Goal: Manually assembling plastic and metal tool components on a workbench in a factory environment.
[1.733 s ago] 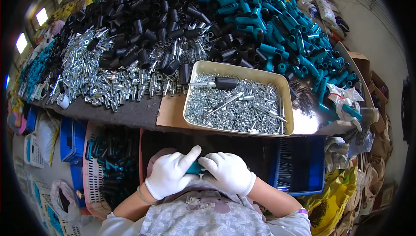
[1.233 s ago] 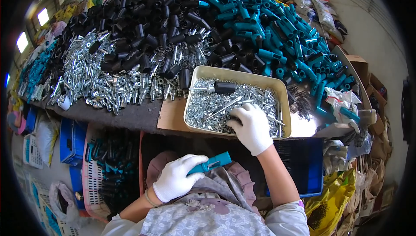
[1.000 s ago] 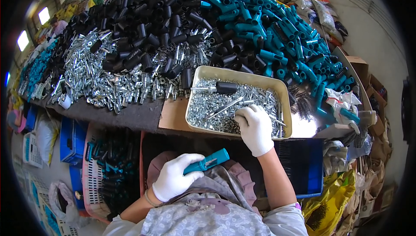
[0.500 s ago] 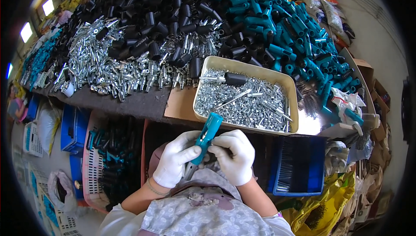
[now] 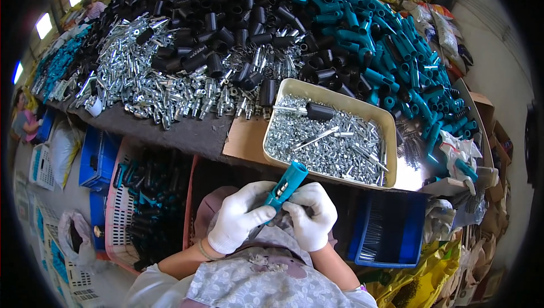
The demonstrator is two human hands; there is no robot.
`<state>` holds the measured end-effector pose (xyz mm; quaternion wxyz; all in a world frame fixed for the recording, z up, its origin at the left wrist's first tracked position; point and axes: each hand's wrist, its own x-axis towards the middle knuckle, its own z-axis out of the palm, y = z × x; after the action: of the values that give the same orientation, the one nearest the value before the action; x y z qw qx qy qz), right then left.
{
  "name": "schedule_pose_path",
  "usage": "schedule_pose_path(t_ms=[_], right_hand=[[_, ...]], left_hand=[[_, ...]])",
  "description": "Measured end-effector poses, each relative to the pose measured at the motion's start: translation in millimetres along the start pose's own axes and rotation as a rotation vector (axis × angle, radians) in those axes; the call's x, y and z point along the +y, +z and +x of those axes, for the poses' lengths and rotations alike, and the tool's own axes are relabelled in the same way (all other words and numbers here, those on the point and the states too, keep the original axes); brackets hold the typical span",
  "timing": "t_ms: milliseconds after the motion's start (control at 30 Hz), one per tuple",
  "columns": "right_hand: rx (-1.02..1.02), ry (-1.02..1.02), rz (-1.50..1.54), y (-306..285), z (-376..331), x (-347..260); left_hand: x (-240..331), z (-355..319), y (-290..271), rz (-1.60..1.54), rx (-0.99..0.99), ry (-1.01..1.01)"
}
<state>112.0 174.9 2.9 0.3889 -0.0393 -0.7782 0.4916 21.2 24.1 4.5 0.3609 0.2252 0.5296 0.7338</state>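
Observation:
My left hand (image 5: 241, 216) and my right hand (image 5: 310, 215), both in white gloves, meet over my lap below the table edge. Together they grip a teal plastic handle (image 5: 285, 184) that tilts up and to the right, a metal part showing in its side. Just above the hands sits a beige tray (image 5: 294, 88) filled with small silver metal parts, with a black handle (image 5: 318, 111) lying among them.
The table carries heaps of black handles (image 5: 226, 8), teal handles (image 5: 385, 53) and silver metal parts (image 5: 153, 81). Under it stand a pink basket of handles (image 5: 122, 206) and blue crates (image 5: 391, 240). Another person (image 5: 22, 121) is at far left.
My right hand reached into the beige tray while the left held the teal handle, then came back down. Both hands now grip the handle, which has tilted upward.

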Motion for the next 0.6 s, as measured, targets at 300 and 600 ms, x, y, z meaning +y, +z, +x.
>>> schedule_pose_path(t_ms=[300,600], right_hand=[[-0.044,-0.135,-0.288,0.9,11.5,-9.8],[0.002,0.684,0.548,4.3,0.0,6.4]], left_hand=[[3.7,4.1,-1.7,0.064,0.037,0.01],[8.9,2.3,-9.8,0.013,-0.013,-0.11]])
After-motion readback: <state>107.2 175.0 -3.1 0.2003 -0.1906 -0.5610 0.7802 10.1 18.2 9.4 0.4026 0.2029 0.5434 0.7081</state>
